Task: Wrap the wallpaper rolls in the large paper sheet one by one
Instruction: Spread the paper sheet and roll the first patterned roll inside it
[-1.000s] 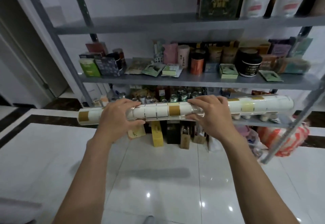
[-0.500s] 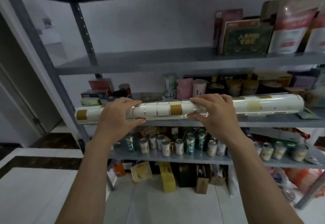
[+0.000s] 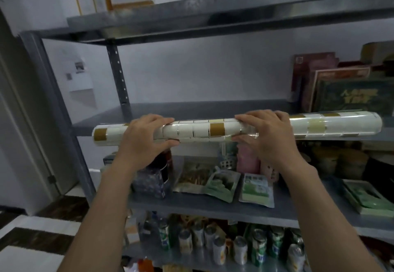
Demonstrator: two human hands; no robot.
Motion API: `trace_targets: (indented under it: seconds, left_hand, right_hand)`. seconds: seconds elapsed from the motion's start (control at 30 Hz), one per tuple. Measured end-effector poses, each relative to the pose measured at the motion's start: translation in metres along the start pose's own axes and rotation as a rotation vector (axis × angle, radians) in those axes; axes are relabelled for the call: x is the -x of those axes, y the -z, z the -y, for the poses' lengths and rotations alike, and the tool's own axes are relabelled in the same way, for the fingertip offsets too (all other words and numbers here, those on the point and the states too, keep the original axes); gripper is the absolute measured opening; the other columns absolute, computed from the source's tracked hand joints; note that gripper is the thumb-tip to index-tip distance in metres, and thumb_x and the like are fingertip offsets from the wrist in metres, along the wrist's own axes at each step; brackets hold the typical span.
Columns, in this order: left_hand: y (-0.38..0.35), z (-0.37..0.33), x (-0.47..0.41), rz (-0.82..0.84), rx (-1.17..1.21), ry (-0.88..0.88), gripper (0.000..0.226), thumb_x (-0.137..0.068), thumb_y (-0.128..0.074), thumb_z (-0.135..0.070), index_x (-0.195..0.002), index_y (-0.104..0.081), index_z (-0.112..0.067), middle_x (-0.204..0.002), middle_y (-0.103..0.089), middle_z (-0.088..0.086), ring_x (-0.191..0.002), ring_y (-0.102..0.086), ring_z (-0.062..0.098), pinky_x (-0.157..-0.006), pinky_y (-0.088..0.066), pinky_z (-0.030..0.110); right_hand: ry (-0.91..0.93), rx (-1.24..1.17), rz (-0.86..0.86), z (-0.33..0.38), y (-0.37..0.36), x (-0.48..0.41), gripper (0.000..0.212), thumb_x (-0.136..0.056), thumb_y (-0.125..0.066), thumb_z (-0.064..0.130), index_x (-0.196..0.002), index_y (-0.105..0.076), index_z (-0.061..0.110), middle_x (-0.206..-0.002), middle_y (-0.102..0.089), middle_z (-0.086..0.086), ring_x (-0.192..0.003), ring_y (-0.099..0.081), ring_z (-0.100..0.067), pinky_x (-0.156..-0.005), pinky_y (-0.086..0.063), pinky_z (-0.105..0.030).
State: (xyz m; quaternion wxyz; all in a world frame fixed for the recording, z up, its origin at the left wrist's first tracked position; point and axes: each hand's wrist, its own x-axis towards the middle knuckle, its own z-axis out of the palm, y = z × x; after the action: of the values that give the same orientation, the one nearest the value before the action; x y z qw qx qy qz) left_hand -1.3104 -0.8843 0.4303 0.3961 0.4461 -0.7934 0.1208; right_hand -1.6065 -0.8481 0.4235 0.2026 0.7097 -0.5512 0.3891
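While both hands grip it, the wallpaper roll (image 3: 215, 129) lies level in front of the grey metal rack (image 3: 119, 84), at the height of the middle shelf (image 3: 191, 109); can't tell if it touches the shelf edge or is just held in front of it. Roll is white with gold-brown squares and sealed in shiny clear film; no print on it that I can read. left hand (image 3: 140, 141) is clamped round the roll left of centre, fingers over the top and thumb underneath. right hand (image 3: 268, 135) has the same grasp right of centre, and the roll's long right end sticks out past it. A green box (image 3: 351, 98) stands at the right of that shelf with yellowish characters on its front, too blurred to read. One shelf down: a dark jar (image 3: 162, 165) behind the left wrist, green pouches (image 3: 221, 184) lying flat, and a pink container (image 3: 247, 160) below the roll. Lowest visible shelf has a row of cans (image 3: 241, 250) with green and white labels, text illegible. A paper sheet (image 3: 80, 75) hangs on the wall at left, print too small to read
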Motion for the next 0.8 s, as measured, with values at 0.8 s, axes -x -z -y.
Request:
trace_targets:
  seconds: [0.8]
  left_hand:
    - [-0.125, 0.186, -0.228, 0.205, 0.121, 0.003, 0.061, -0.071, -0.074, -0.055, -0.125, -0.060, -0.030, -0.114, -0.062, -0.006, -0.103, -0.058, 0.013, -0.094, -0.048, 0.039]
  right_hand:
    - [-0.069, 0.106, 0.203, -0.060, -0.166, -0.230, 0.058, -0.077, -0.067, 0.059, -0.127, -0.058, 0.031, -0.124, -0.062, 0.003, -0.112, -0.055, -0.021, -0.095, -0.030, -0.038]
